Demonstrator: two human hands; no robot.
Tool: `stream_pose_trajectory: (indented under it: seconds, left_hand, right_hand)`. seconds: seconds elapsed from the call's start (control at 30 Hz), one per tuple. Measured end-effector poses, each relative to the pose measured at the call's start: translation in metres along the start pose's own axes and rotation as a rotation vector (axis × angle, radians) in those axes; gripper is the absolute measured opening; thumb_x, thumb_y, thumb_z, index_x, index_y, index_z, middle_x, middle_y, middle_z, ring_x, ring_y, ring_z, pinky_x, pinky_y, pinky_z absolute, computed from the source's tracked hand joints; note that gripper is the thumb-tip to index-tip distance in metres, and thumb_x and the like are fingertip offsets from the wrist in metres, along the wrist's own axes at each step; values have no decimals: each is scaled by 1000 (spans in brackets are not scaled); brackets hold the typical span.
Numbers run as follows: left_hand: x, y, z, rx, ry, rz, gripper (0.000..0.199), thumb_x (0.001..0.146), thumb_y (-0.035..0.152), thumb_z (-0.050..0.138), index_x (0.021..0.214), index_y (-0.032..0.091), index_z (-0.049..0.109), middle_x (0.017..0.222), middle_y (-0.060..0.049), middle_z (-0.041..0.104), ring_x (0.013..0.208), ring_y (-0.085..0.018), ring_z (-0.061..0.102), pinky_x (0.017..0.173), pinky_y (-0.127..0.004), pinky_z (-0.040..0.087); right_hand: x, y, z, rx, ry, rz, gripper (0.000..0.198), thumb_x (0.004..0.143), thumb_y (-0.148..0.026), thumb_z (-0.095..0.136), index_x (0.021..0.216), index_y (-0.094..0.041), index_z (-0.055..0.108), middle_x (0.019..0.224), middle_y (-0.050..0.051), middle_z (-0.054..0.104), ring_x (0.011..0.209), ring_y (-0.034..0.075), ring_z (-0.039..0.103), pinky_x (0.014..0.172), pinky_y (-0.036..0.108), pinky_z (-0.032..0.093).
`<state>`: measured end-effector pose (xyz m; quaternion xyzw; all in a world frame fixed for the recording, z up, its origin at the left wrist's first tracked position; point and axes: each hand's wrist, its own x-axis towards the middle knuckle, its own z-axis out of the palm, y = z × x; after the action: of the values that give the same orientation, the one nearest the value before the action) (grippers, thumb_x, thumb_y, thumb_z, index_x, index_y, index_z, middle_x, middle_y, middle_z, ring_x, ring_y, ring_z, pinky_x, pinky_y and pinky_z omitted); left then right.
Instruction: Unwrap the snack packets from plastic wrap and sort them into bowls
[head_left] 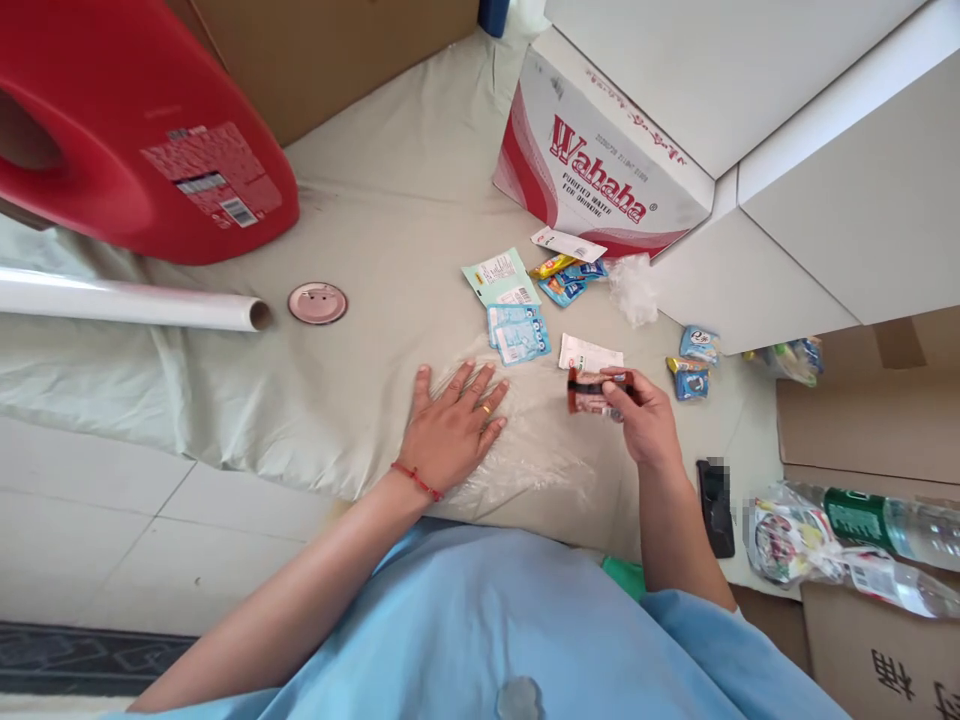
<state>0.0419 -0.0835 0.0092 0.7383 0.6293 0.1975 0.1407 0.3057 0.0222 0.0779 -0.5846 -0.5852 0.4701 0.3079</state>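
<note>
My left hand [454, 425] lies flat with its fingers spread, pressing on a clear plastic bag [536, 465] on the cloth. Between the thumb and fingers of my right hand [643, 415] is a small brown snack packet [589, 392] with a dark stripe, held just above the surface. A white and pink sachet [589, 352] lies right behind that packet. Farther back sit light blue packets [521, 338], a pale green packet [501, 278], a yellow wrapper [553, 265] and another white sachet [568, 244].
A Wahaha carton [600, 160] stands at the back against white cabinets. On the left are a red jug [150, 130], a white roll [127, 302] and a round pink lid-like disc [318, 303]. Small blue packets [697, 345], a black phone [716, 515] and plastic bottles [892, 525] lie to the right.
</note>
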Motion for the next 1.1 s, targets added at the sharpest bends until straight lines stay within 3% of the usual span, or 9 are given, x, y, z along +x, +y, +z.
stream_pose_trajectory:
  seconds: [0.13,0.33,0.43,0.57,0.63,0.7,0.83,0.93,1.1]
  left_hand:
    - [0,1,-1,10,-2,-1,50,109,41,36,156,30,50,167,-10,41,157,-37,33,123,-79,0]
    - [-1,1,2,41,2,-6,52,107,31,38,158,31,47,167,-9,41,157,-36,35,124,-79,1]
    - [-1,0,3,55,10,-5,53,107,29,37,159,28,45,167,-9,41,157,-36,35,124,-79,3]
    - [-1,1,3,52,22,-9,51,109,33,32,158,28,47,166,-9,42,156,-36,37,123,-79,5]
    - [-1,0,3,47,25,-6,51,109,33,33,157,29,48,166,-10,43,156,-36,37,123,-79,6]
    - [-1,0,3,48,28,-7,51,109,33,33,157,28,48,166,-10,43,156,-37,37,123,-79,6]
    - [-1,-1,4,53,26,0,50,109,33,33,157,27,49,166,-10,42,156,-36,36,123,-78,5]
    - [-1,-1,4,51,23,-2,50,109,33,33,156,26,50,166,-10,43,156,-35,36,124,-78,6]
    - [0,0,4,48,34,-12,50,109,34,34,156,28,49,166,-10,43,156,-35,37,124,-78,6]
  right_hand:
    - [-24,4,30,192,-116,152,40,76,-57,83,94,-23,71,79,0,70,62,16,62,54,28,50]
    - [-26,10,63,121,-317,190,44,78,-61,78,92,-21,65,68,-3,63,56,14,58,54,29,53]
    - [-30,11,64,21,-276,33,32,88,-53,72,94,-22,66,71,-3,62,60,14,57,57,28,51]
    - [-34,14,58,-186,-96,-466,11,97,-34,65,103,-25,69,98,4,68,86,19,64,78,35,56]
    - [-35,19,56,-342,-148,-726,11,99,-23,61,103,-26,71,107,7,70,97,20,63,87,38,54]
    - [-35,27,54,-472,-249,-860,19,101,-16,56,101,-26,72,105,6,70,98,21,61,88,38,54]
    - [-41,39,47,-581,-382,-807,17,101,-21,57,103,-26,73,105,7,69,108,24,60,96,44,54]
    - [-46,38,44,-583,-326,-738,15,99,-30,64,113,-27,71,114,9,68,115,27,60,100,48,53]
    - [-43,32,55,-734,-302,-722,36,100,-34,64,134,-24,65,132,14,66,119,30,59,102,52,54]
